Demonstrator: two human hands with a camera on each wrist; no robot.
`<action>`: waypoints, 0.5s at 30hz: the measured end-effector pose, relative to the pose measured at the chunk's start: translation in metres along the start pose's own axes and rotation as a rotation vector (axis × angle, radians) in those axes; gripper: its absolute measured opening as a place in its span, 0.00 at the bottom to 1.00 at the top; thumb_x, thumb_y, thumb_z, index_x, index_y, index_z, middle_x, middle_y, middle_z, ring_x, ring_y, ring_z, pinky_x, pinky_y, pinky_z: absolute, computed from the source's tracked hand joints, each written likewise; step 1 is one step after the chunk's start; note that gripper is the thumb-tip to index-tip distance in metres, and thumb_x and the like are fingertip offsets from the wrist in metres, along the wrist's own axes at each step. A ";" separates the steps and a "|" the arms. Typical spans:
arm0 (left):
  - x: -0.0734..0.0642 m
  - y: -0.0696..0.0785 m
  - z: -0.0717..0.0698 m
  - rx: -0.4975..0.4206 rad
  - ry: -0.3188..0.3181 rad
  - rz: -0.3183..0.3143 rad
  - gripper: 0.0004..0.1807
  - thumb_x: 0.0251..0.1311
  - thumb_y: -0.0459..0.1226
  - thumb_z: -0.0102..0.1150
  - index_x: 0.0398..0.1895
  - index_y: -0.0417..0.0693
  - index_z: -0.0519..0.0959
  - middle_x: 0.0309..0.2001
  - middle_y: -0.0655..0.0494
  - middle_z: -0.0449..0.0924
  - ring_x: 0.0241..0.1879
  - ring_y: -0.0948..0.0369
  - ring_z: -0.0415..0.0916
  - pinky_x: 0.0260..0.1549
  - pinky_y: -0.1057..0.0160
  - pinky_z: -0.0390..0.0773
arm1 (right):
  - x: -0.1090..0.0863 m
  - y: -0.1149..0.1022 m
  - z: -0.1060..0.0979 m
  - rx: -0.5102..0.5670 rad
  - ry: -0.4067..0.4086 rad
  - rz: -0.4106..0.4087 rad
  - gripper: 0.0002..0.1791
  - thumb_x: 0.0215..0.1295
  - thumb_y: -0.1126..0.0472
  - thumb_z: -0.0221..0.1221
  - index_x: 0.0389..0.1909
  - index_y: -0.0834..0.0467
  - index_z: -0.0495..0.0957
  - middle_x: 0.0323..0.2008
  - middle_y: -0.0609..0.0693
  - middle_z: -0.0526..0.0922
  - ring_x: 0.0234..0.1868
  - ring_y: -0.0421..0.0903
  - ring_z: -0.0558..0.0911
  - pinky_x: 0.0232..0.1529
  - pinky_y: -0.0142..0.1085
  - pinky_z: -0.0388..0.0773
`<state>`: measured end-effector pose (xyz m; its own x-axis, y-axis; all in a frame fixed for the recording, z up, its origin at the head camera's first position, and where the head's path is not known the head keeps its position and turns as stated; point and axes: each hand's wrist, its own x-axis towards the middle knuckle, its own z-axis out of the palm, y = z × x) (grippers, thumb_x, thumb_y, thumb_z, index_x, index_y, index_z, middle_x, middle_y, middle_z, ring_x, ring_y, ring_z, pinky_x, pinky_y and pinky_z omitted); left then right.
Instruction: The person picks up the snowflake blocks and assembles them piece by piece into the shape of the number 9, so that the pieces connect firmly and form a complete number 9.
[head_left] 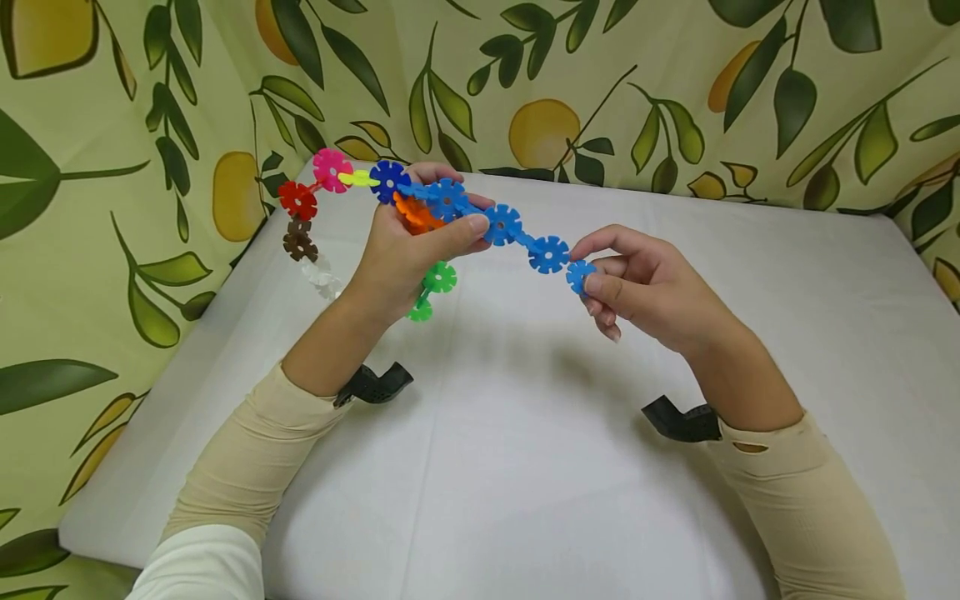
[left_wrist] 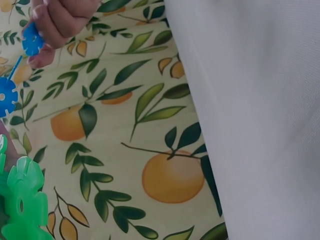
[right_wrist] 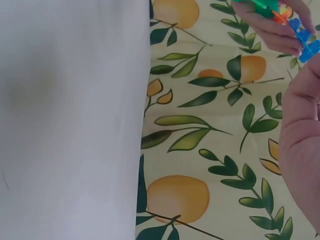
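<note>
A chain of slotted, flower-shaped plastic discs is held up above the table. My left hand (head_left: 393, 262) grips its blue part, the thumb lying near a blue disc (head_left: 502, 225). Between thumb and fingers, my right hand (head_left: 652, 287) pinches a blue disc (head_left: 579, 276) right at the chain's free end, close to another blue disc (head_left: 549, 254). Beyond the left hand the chain loops through a dark blue disc (head_left: 390, 181), yellow, a pink disc (head_left: 332, 170), a red disc (head_left: 297, 201), brown and white. Green discs (left_wrist: 25, 200) hang below the left palm, and an orange one (head_left: 416, 215) is partly hidden by it.
A white cloth-covered table (head_left: 495, 467) lies under both hands. Behind it and to the left hangs a curtain (head_left: 480, 125) printed with fruit and leaves. Black curved mounts (head_left: 378, 383) stick out from both wrists.
</note>
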<state>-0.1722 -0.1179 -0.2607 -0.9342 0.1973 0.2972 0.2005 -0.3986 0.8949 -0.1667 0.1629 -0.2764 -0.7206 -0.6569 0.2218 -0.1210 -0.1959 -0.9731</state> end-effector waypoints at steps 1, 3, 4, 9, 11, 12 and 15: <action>0.000 0.000 0.000 -0.004 -0.006 0.005 0.21 0.60 0.20 0.60 0.53 0.43 0.69 0.49 0.38 0.82 0.47 0.45 0.83 0.44 0.50 0.83 | 0.000 0.000 0.000 0.038 -0.001 -0.005 0.14 0.72 0.77 0.51 0.55 0.67 0.72 0.25 0.55 0.77 0.23 0.49 0.74 0.20 0.37 0.73; 0.000 -0.001 -0.001 -0.006 -0.029 0.022 0.21 0.60 0.20 0.59 0.53 0.43 0.69 0.48 0.38 0.82 0.47 0.45 0.83 0.44 0.50 0.83 | 0.000 0.000 0.001 0.090 0.000 -0.007 0.13 0.72 0.76 0.51 0.54 0.66 0.74 0.25 0.54 0.79 0.23 0.48 0.75 0.20 0.36 0.73; 0.000 -0.001 -0.001 -0.007 -0.038 0.031 0.21 0.60 0.20 0.58 0.53 0.43 0.69 0.48 0.39 0.82 0.46 0.46 0.84 0.44 0.50 0.83 | 0.000 0.001 0.001 0.109 0.000 -0.007 0.13 0.73 0.76 0.51 0.54 0.65 0.74 0.26 0.53 0.80 0.23 0.47 0.76 0.20 0.35 0.74; -0.001 -0.003 -0.001 0.009 -0.079 0.081 0.21 0.59 0.20 0.58 0.53 0.44 0.69 0.47 0.40 0.83 0.45 0.46 0.84 0.43 0.49 0.83 | 0.000 0.003 0.002 0.198 -0.007 -0.003 0.12 0.74 0.72 0.52 0.54 0.62 0.76 0.27 0.52 0.83 0.24 0.43 0.79 0.21 0.31 0.76; -0.001 -0.003 0.000 0.012 -0.083 0.091 0.21 0.59 0.20 0.58 0.53 0.44 0.69 0.47 0.40 0.83 0.45 0.46 0.84 0.43 0.49 0.83 | 0.001 0.004 0.003 0.240 -0.026 -0.010 0.11 0.75 0.71 0.52 0.54 0.61 0.76 0.28 0.53 0.84 0.24 0.42 0.80 0.23 0.30 0.77; -0.001 -0.003 0.000 0.012 -0.082 0.093 0.21 0.59 0.20 0.58 0.53 0.44 0.69 0.47 0.40 0.83 0.45 0.46 0.84 0.43 0.49 0.83 | 0.001 0.005 0.004 0.257 -0.037 -0.014 0.11 0.75 0.70 0.52 0.54 0.61 0.75 0.29 0.53 0.85 0.24 0.42 0.80 0.23 0.29 0.77; -0.001 -0.004 0.000 0.008 -0.082 0.100 0.21 0.59 0.21 0.58 0.53 0.44 0.69 0.47 0.40 0.82 0.45 0.46 0.84 0.43 0.49 0.83 | 0.002 0.007 0.005 0.296 -0.060 -0.030 0.11 0.75 0.67 0.54 0.55 0.61 0.74 0.30 0.53 0.86 0.25 0.43 0.82 0.26 0.29 0.79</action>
<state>-0.1715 -0.1165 -0.2644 -0.8822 0.2296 0.4111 0.2942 -0.4128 0.8620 -0.1653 0.1568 -0.2823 -0.6766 -0.6882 0.2617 0.0697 -0.4137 -0.9077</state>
